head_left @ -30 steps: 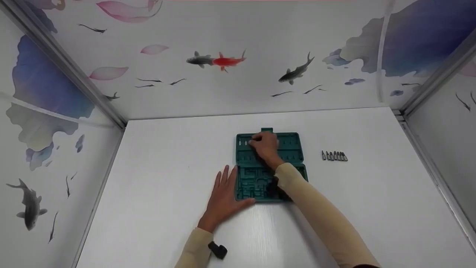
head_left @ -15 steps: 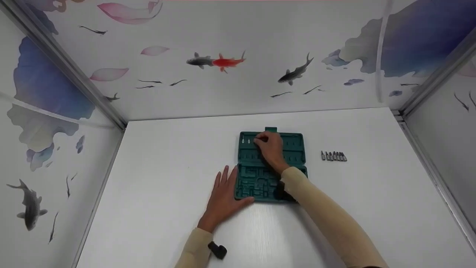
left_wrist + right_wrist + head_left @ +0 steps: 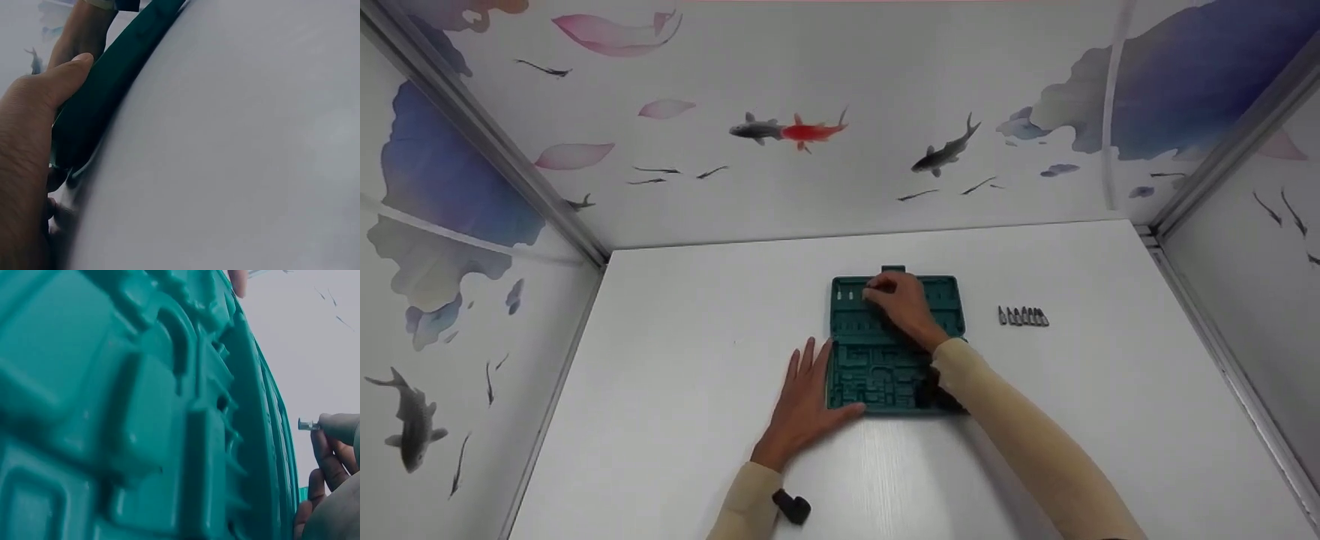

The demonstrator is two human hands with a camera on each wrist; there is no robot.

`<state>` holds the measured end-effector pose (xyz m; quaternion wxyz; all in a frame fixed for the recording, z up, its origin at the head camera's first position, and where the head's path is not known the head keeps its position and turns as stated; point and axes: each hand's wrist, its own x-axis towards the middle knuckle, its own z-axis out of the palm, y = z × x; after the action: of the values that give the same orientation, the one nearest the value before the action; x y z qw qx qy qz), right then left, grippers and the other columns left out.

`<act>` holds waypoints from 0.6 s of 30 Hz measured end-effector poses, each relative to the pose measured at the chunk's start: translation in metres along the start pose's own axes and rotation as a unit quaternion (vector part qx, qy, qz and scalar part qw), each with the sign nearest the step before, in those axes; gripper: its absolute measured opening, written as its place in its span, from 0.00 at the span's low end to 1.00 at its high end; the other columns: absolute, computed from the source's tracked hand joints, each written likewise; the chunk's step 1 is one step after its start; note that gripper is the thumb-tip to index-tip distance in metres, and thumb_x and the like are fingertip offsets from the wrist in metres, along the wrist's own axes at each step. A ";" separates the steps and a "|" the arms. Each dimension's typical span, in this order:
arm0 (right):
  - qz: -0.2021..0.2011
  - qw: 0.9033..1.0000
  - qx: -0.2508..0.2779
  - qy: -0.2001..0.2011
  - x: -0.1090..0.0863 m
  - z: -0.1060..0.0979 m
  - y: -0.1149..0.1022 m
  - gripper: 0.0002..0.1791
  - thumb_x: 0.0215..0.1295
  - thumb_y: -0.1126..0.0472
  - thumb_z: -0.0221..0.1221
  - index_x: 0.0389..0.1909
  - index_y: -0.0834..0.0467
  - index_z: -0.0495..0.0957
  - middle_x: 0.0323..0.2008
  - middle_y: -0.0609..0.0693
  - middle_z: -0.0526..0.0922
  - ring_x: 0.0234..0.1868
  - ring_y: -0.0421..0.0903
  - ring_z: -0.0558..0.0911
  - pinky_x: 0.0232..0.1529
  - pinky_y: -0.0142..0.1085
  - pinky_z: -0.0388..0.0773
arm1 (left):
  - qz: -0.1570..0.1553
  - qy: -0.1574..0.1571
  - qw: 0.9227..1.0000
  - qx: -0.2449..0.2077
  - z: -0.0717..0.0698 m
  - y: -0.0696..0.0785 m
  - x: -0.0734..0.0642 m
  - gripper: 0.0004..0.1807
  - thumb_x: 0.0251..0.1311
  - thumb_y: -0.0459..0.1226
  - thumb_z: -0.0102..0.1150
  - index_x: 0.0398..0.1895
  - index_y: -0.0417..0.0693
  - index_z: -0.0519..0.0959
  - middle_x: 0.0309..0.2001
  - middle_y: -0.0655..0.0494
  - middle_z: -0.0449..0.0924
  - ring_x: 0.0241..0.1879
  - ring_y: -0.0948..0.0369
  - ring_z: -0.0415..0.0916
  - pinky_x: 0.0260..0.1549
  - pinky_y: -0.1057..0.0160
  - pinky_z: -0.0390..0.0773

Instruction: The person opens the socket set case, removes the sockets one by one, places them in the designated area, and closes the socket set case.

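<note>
An open green plastic tool case (image 3: 877,375) lies on the white table, its lid spread flat at the back. My right hand (image 3: 904,300) is over the lid's upper left slots, pinching a small silver screwdriver bit (image 3: 308,424) between thumb and fingers. Two pale bits (image 3: 845,295) stand in the slots just left of its fingertips. My left hand (image 3: 802,401) rests along the case's left side, fingers straight and spread; its thumb (image 3: 76,70) lies on the front edge. Moulded recesses fill the lower half, partly hidden by the right forearm.
Several metal bits (image 3: 1023,316) lie in a row on the table (image 3: 697,337), right of the case. Printed walls stand behind and at both sides. A small black device (image 3: 792,507) is strapped to the left sleeve.
The case lid and my right hand have shifted slightly right on the table, the hand staying at the upper left slots. My left hand holds its place. The head view has shifted a little.
</note>
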<state>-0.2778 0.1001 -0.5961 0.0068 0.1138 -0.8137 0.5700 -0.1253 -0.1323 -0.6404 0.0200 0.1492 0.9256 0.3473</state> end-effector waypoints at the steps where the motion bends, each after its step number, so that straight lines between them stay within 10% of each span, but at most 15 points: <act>1: 0.000 1.000 0.003 -0.009 -0.001 0.000 0.000 0.05 0.75 0.64 0.71 0.46 0.60 0.90 0.45 0.53 0.90 0.47 0.48 0.85 0.54 0.42 0.81 | 0.005 -0.001 1.000 0.002 0.000 0.000 0.000 0.68 0.61 0.75 0.65 0.92 0.49 0.48 0.90 0.39 0.43 0.89 0.41 0.37 0.85 0.36 0.44; 18: 0.011 1.000 0.022 0.009 -0.023 -0.095 -0.010 0.13 0.77 0.63 0.69 0.54 0.69 0.87 0.53 0.62 0.87 0.52 0.51 0.82 0.51 0.34 0.78 | 0.016 -0.007 1.000 0.013 -0.001 0.002 0.000 0.70 0.58 0.77 0.66 0.92 0.49 0.48 0.90 0.42 0.44 0.90 0.44 0.37 0.85 0.39 0.39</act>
<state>-0.2651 0.1889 -0.5570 0.0050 0.1000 -0.8022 0.5886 -0.1247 -0.1317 -0.6388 0.0190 0.1670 0.9273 0.3346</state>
